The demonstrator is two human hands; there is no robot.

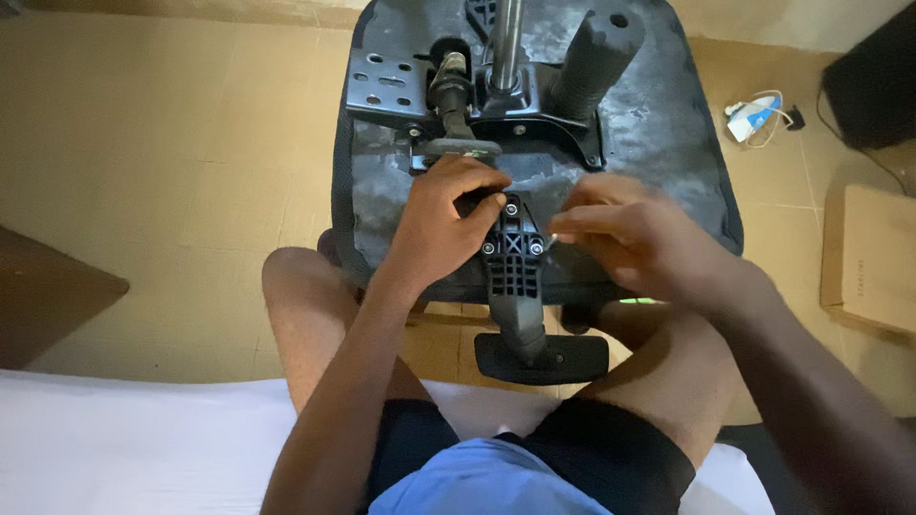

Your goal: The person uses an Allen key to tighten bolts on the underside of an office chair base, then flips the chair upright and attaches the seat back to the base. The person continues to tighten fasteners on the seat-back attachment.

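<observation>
Left hand fingers pinch at the armrest bracket on the upturned seat; right hand fingers together beside its screws.

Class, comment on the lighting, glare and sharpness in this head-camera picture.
Head view: soft, even light; dull pale sheen on the upturned chair seat; left hand and right hand fairly sharp, right fingertips slightly blurred; black bracket detail clear; wide-angle edges stretch.
</observation>
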